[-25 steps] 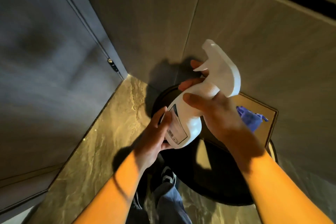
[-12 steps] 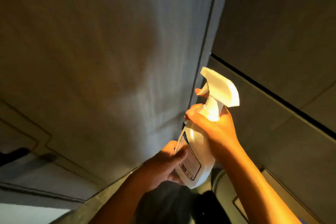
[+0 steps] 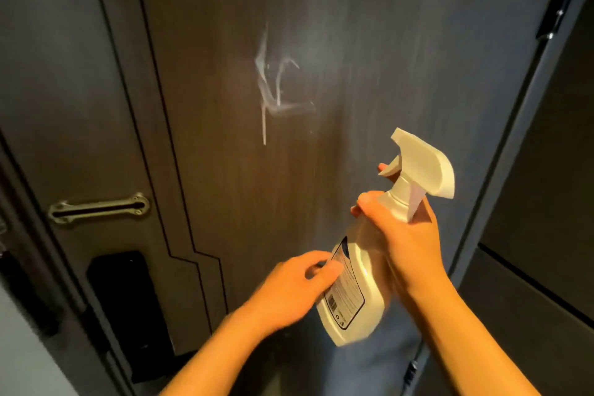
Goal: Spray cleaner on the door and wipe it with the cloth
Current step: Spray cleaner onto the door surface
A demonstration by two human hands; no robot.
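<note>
A dark door [image 3: 225,170] fills the view, with whitish scribbled marks [image 3: 273,83] on its middle panel. My right hand [image 3: 405,241] grips the neck of a white spray bottle [image 3: 356,283], a finger in front of the trigger; its white nozzle head [image 3: 424,164] points up and left at the door. My left hand [image 3: 292,289] rests its fingertips against the bottle's labelled side, low down. The cloth is out of sight.
A metal latch plate [image 3: 99,209] and a black lock unit [image 3: 128,309] sit on the door's left side. Hinges [image 3: 559,13] run along the right edge, next to a dark wall panel [image 3: 546,202].
My view has swung up from the floor and stool to the door face. Both hands have carried the bottle up with it; the blue cloth seen earlier has dropped out of view.
</note>
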